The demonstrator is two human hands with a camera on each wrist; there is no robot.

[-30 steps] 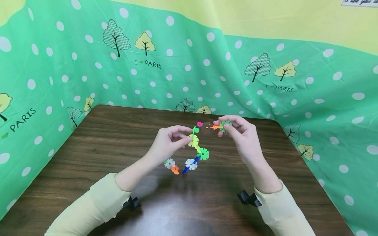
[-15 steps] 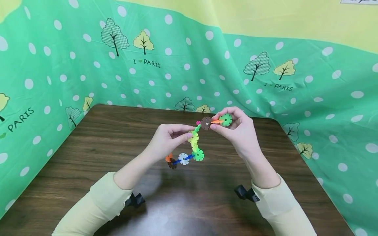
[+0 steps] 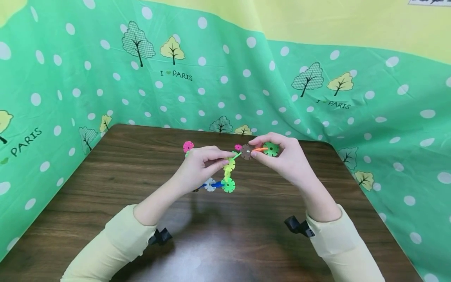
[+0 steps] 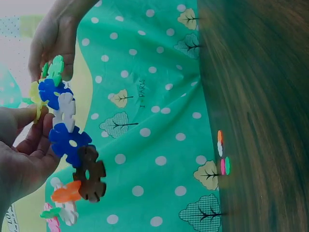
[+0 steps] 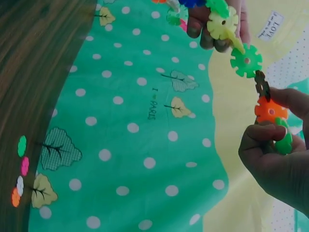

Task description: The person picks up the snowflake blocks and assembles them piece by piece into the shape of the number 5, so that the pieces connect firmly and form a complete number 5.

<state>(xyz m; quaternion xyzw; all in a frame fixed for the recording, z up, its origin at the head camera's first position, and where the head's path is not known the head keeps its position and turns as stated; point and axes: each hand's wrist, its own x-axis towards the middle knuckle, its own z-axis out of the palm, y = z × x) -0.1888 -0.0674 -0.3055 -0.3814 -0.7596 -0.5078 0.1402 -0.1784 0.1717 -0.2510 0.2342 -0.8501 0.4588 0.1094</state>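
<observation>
My left hand [image 3: 202,162] pinches a chain of interlocking flower discs near a yellow disc [image 3: 230,164] and a light-green disc [image 5: 246,60]. From there the chain hangs through a green disc [image 3: 228,185], blue and white discs [image 3: 210,184] and a brown disc [image 4: 91,173] to a pink end disc [image 3: 188,146]. My right hand [image 3: 282,158] pinches a short run: a brown disc [image 5: 262,86], an orange disc [image 5: 270,111] and a green disc [image 3: 271,149]. The brown disc meets the light-green disc edge to edge; whether they interlock, I cannot tell.
Loose discs lie near the far edge of the brown wooden table [image 3: 148,156]: a pink one [image 5: 24,166], a green one [image 5: 21,146], a white one [image 5: 20,185] and an orange one [image 5: 16,198]. A polka-dot curtain [image 3: 218,70] surrounds the table.
My right hand has shifted its grip from the green disc towards the brown one and brought it to the light-green disc. The hanging chain has swung left, partly behind my left hand.
</observation>
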